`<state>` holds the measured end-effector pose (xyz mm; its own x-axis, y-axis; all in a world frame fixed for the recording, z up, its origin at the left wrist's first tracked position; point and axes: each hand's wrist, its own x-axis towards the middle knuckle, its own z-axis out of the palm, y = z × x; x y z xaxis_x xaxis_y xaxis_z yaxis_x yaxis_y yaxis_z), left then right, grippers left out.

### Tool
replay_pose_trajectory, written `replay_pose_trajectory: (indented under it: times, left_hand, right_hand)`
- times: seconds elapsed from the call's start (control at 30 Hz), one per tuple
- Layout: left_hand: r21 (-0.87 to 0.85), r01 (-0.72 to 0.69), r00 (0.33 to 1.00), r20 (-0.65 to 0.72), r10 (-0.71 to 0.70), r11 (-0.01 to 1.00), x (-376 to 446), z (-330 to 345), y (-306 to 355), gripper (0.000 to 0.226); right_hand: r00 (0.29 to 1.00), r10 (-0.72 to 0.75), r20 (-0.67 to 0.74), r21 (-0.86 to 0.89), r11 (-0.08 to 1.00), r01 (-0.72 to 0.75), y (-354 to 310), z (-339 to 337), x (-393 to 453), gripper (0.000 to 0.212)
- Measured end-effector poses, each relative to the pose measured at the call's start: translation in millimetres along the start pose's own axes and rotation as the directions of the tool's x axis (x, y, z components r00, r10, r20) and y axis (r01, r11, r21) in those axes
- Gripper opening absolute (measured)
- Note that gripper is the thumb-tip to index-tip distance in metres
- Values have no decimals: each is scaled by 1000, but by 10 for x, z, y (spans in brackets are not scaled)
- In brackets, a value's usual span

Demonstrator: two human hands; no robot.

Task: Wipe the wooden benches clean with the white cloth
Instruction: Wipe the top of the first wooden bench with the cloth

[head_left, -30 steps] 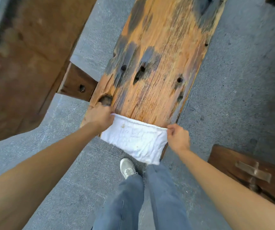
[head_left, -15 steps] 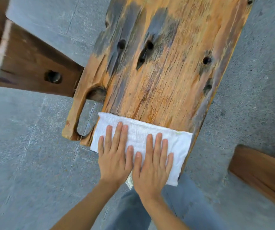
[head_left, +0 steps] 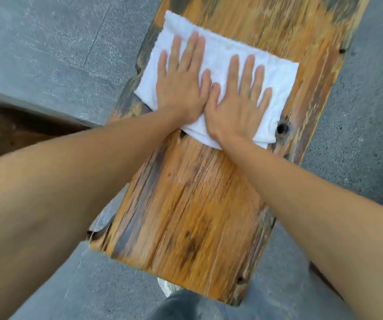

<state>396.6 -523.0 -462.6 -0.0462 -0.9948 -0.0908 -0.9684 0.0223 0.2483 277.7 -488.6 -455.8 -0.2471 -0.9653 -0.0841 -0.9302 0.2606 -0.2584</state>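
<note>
A worn orange-brown wooden bench (head_left: 192,215) runs away from me down the middle of the view. The white cloth (head_left: 222,54) lies spread flat across the bench top, well beyond its near end. My left hand (head_left: 181,82) presses flat on the cloth's left half, fingers spread. My right hand (head_left: 236,100) presses flat on the right half beside it, thumbs almost touching. Neither hand grips the cloth. A dark bolt hole (head_left: 282,128) shows just right of the cloth's near corner.
Grey stone paving (head_left: 54,51) surrounds the bench. A dark brown wooden piece (head_left: 12,128) lies at the left edge. My shoe (head_left: 166,289) and trouser leg (head_left: 176,306) show below the bench's near end.
Both hands have pushed the cloth forward along the bench, from the near end to farther up the plank. A second ago they pinched the cloth's corners; now the palms lie flat.
</note>
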Motion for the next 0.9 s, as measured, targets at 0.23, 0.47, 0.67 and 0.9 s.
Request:
replay_pose_trajectory:
  times: [0.23,0.47,0.67,0.9]
  left_hand:
    - [-42,40,999,3,-40,998,-181,-19,44,63]
    - [-64,34,998,61,-30,997,-1553,88,234,68]
    - [-51,-101,979,172,108,994,-3152,256,379,65]
    - [-47,-111,974,193,118,993,-2746,217,345,68]
  right_hand:
    - [997,-60,58,-17,998,61,58,-67,-82,68]
    - [1000,-15,18,-28,999,15,536,-65,-1459,65]
    - [979,187,81,-8,982,-187,972,-107,-3121,61]
    - [952,304,22,-6,953,-304,848,-58,-2772,61]
